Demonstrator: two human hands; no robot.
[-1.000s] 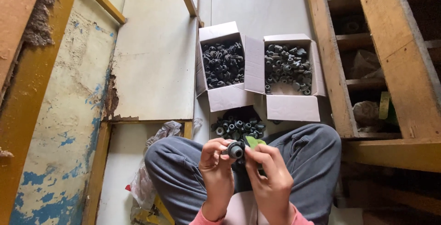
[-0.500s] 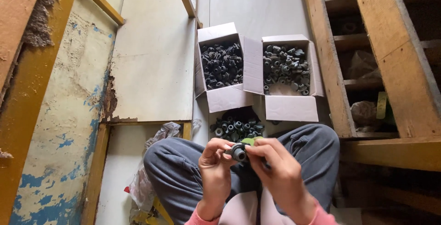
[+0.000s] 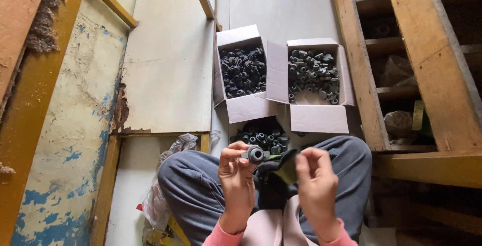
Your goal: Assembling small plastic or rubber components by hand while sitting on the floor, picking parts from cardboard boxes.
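Two white cardboard boxes sit side by side on the floor (image 3: 281,5) ahead of the knees, flaps open, touching at the middle flap: left box (image 3: 240,106) packed w/ small black ring-shaped parts, right box (image 3: 319,118) w/ greyer parts of similar shape, too many to count in either. No label can be made out on them. A third batch, the dark pile (image 3: 262,136), lies just below the boxes, between them and the knees; container unclear. Left hand (image 3: 236,173) is closed on one grey ring fitting (image 3: 256,154), pinched at the fingertips, its hole facing the camera, held over the lap just below the pile. Right hand (image 3: 315,178) is up beside it, fingers bent, thumb and fingertips pinching a dark cloth-like piece (image 3: 287,168) w/ a green bit at its edge; apart from the fitting. One clear plastic bag (image 3: 165,195) is crumpled by the left knee. Wooden frame (image 3: 427,70) runs along the right, peeling blue-and-cream panel (image 3: 65,125) on the left.
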